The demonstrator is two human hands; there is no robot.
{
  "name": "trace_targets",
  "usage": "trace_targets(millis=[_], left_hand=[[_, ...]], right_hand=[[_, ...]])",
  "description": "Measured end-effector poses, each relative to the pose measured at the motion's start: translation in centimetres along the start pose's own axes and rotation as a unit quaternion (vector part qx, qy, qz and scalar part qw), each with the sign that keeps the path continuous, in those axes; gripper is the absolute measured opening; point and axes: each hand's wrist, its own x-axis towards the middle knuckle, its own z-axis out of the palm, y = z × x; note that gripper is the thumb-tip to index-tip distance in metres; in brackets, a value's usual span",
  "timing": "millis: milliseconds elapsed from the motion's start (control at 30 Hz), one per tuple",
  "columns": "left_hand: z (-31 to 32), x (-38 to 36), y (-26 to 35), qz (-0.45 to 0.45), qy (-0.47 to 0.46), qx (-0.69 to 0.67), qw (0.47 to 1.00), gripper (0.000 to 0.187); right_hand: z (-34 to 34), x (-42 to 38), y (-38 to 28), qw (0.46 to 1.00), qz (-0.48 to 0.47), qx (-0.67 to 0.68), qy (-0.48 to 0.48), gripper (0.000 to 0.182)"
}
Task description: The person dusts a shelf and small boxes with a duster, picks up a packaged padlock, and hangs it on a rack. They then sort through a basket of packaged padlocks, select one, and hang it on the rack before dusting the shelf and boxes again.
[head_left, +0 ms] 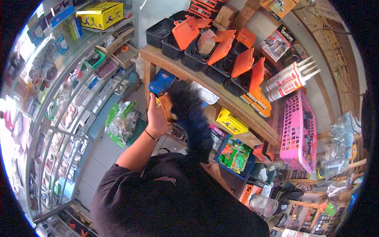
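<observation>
My left hand (158,118) is closed around a small orange box (165,106), held upright in front of my chest. A black, fluffy duster (190,114) covers part of the box's right side; its soft upper end is blurred. At the duster's lower end is my right hand (212,170), fingers curled in and partly hidden by the dark shirt and the duster. Just beyond the left hand, a blue box (162,81) sits on the lower level of the wooden shelf (213,89).
Black bins with orange lids (223,47) line the shelf top. Silicone sealant tubes (290,81) and a pink basket (298,134) are at right. A yellow box (232,121) sits below. Glass display shelving (75,106) curves along the left; plastic-wrapped goods (124,122) lie low.
</observation>
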Motion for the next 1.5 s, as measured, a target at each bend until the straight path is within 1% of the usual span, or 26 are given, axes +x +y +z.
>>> trace_targets(millis=[100, 133, 167, 233, 267, 300, 333, 400, 433, 500, 533, 633, 700, 767, 833, 967, 1000, 1033, 1100, 1167, 1233, 1267, 1300, 1367, 1433, 1500], left_hand=[[-0.8, 0.7, 0.2, 0.031, -0.151, 0.249, 0.956, 0.076], [-0.6, 1.1, 0.0, 0.001, -0.212, 0.189, 0.959, 0.075], [-0.5, 0.1, -0.3, 0.019, -0.081, 0.208, 0.975, 0.075], [-0.1, 0.1, -0.6, -0.048, -0.136, -0.025, 0.989, 0.075], [0.3, 0.3, -1.3, 0.018, 0.007, 0.074, 0.997, 0.072], [-1.9, 0.9, -0.6, 0.019, -0.138, 0.218, 0.966, 0.074], [-2.2, 1.0, -0.3, 0.022, -0.145, 0.220, 0.964, 0.072], [-1.9, 1.1, -0.9, 0.029, -0.153, 0.218, 0.963, 0.070], [0.0, 0.1, -1.5, 0.035, -0.036, 0.190, 0.980, 0.067], [-3.1, 1.4, 0.4, -0.063, -0.241, 0.067, 0.966, 0.073], [-1.0, 0.6, -1.4, 0.045, 0.005, 0.234, 0.971, 0.075], [-1.2, 1.3, -0.7, -0.001, -0.172, 0.241, 0.955, 0.077], [-1.1, 0.7, -1.4, 0.060, 0.011, 0.256, 0.965, 0.076], [-5.5, 1.4, 0.5, -0.063, -0.194, 0.025, 0.979, 0.065], [-2.5, 1.4, -1.3, 0.048, -0.089, 0.363, 0.926, 0.065], [-0.1, 0.6, -1.9, 0.038, -0.005, 0.170, 0.985, 0.064], [-6.3, 1.4, 1.0, -0.009, -0.149, 0.091, 0.985, 0.064], [-5.1, 1.3, 0.3, -0.009, -0.147, 0.092, 0.985, 0.064], [-2.2, 1.1, -1.4, 0.059, -0.069, 0.362, 0.928, 0.066], [-0.8, 0.3, -1.2, 0.022, -0.073, 0.296, 0.952, 0.065], [-3.0, 0.4, 0.0, 0.025, 0.045, 0.140, 0.989, 0.069], [-6.7, 1.0, 1.8, -0.058, -0.125, 0.013, 0.990, 0.070], [-5.3, 0.9, 1.1, -0.057, -0.125, 0.015, 0.990, 0.070], [-1.5, 0.8, -1.2, 0.051, -0.059, 0.320, 0.944, 0.060], [-1.6, 0.7, -0.8, 0.041, -0.109, 0.296, 0.948, 0.064], [-1.3, 0.0, -0.6, 0.025, 0.009, 0.183, 0.983, 0.067]], right_hand=[[-0.7, 0.3, 0.4, 0.998, -0.045, -0.027, -0.017, 0.024], [-0.7, 0.4, 0.4, 0.998, -0.050, -0.026, -0.019, 0.024], [-0.6, 0.1, 0.3, 0.998, -0.047, -0.024, -0.019, 0.024], [-0.8, -0.1, -1.8, 0.990, 0.110, 0.086, -0.005, 0.022], [-0.5, -0.2, -1.1, 0.990, 0.110, 0.088, -0.005, 0.022], [-0.2, -0.4, 0.2, 0.996, 0.025, 0.086, -0.020, 0.023], [-0.3, -0.5, 0.3, 0.994, -0.061, 0.082, -0.034, 0.025], [-0.5, -0.3, -0.7, 0.995, 0.013, 0.094, -0.020, 0.026], [-0.5, -0.3, -1.2, 0.990, 0.087, 0.106, -0.009, 0.027], [-0.5, -0.6, -1.0, 0.995, 0.057, 0.078, -0.003, 0.027], [-0.6, -0.6, -0.9, 0.999, 0.025, 0.047, 0.002, 0.027], [-1.4, -0.7, -0.3, 1.000, -0.002, 0.022, -0.020, 0.028], [-1.5, -0.8, -1.5, 0.996, 0.063, 0.067, -0.004, 0.027], [-1.4, -1.0, -1.8, 0.985, 0.127, 0.113, 0.012, 0.026], [-1.1, -1.0, -1.1, 0.999, 0.022, 0.019, -0.021, 0.024], [-0.2, -1.0, -1.9, 0.988, 0.050, 0.145, 0.033, 0.023], [0.1, -0.9, -1.5, 0.995, 0.045, 0.087, 0.020, 0.024], [0.1, -0.8, -1.4, 0.999, 0.039, 0.029, 0.006, 0.025], [-0.3, -1.0, -1.2, 0.999, 0.032, 0.028, -0.027, 0.025], [-0.1, -0.8, -1.1, 0.998, 0.023, 0.024, -0.061, 0.026], [1.2, -0.6, -0.8, 0.982, 0.133, 0.131, -0.011, 0.027], [1.1, -0.8, -0.9, 0.982, 0.132, 0.132, -0.012, 0.027], [0.8, -1.1, -0.9, 0.995, 0.061, 0.078, -0.024, 0.027], [0.6, -1.0, -1.0, 0.999, -0.011, 0.023, -0.033, 0.027], [0.9, -0.5, -0.7, 0.998, 0.004, 0.058, -0.010, 0.029], [1.5, -0.7, -0.4, 0.997, 0.012, 0.077, -0.017, 0.029]])
